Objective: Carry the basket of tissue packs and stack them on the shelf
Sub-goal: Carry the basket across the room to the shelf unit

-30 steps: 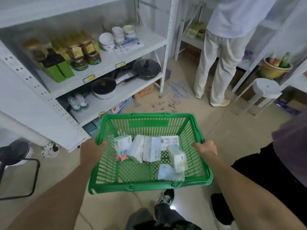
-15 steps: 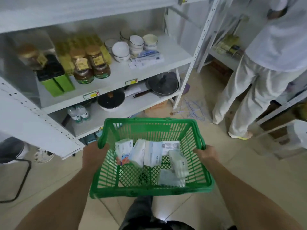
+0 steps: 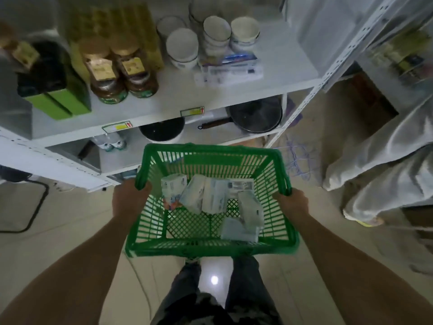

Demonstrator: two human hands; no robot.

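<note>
I hold a green plastic basket (image 3: 210, 248) out in front of me at waist height. My left hand (image 3: 127, 198) grips its left rim and my right hand (image 3: 291, 202) grips its right rim. Several white tissue packs (image 3: 214, 195) lie loose inside, some leaning against each other, one flat at the near right corner. Just beyond the basket stands a white metal shelf (image 3: 234, 97); more tissue packs (image 3: 230, 69) lie flat on its middle board, to the right.
On the same board stand white bowls (image 3: 182, 44), brown jars (image 3: 121, 73) and green boxes (image 3: 56, 102). Pans (image 3: 255, 116) sit on the board below. A person in light trousers (image 3: 384, 165) stands close on the right. A black chair frame (image 3: 28, 205) is at the left.
I have walked closer to the shelf with the basket, so the shelf fills more of the view. The person on the right is now nearer. My grip on the basket is unchanged.
</note>
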